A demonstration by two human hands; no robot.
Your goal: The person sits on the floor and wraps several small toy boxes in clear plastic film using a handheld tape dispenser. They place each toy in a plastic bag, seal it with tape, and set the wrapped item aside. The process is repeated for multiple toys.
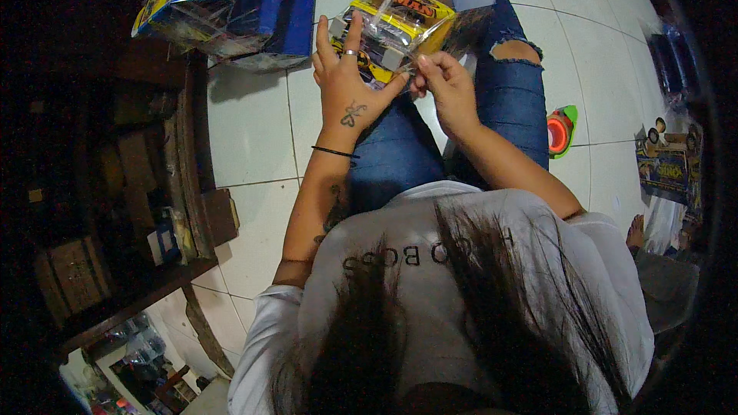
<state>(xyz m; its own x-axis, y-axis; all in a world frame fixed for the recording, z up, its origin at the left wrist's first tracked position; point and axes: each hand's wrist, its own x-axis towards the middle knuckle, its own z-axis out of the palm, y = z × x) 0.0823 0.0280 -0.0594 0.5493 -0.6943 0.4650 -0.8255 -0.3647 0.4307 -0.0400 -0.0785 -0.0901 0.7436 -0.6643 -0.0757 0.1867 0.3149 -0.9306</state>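
Note:
A box in clear plastic wrap [407, 4], with yellow and black printed parts showing through, rests over my jeans-clad legs at the top of the view. My left hand [346, 81], a ring on one finger, lies against its near left side. Its fingers are stretched apart and the thumb reaches right along the lower edge. At the near right corner my right hand [448, 92] pinches a gathered bit of the plastic wrap between thumb and fingers. The two hands almost meet there. The package's far end is cut off by the frame.
Blue boxes [223, 4] in clear wrap stand on the tiled floor at upper left. Beside my right leg lies an orange and green ring-shaped thing [561, 132], perhaps a tape roll. A dark wooden shelf [192, 161] runs along the left. More packages [665, 169] sit at far right.

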